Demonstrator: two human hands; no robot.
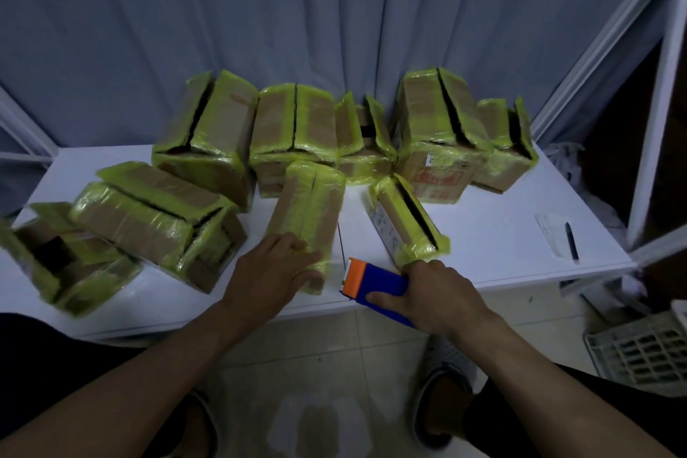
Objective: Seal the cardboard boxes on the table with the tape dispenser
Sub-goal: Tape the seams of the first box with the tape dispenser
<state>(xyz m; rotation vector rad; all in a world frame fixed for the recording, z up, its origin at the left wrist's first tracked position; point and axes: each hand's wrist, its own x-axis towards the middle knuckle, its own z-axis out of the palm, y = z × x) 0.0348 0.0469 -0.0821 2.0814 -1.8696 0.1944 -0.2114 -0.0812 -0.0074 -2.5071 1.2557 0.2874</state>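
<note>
A narrow cardboard box [308, 204] edged with yellow-green tape lies near the front middle of the white table [494, 242]. My left hand [275, 264] rests flat on its near end, fingers spread. To the right of that box, my right hand [435, 290] grips a blue and orange tape dispenser [371, 281] at the table's front edge, its orange head pointing toward the box. Another small box [407, 223] with a slit in its top lies just beyond the dispenser.
Several more taped boxes crowd the back and left of the table, among them a long one [148, 216]. A paper slip [554, 238] and a pen [571, 240] lie at the right. A white crate [643, 349] stands on the floor at right.
</note>
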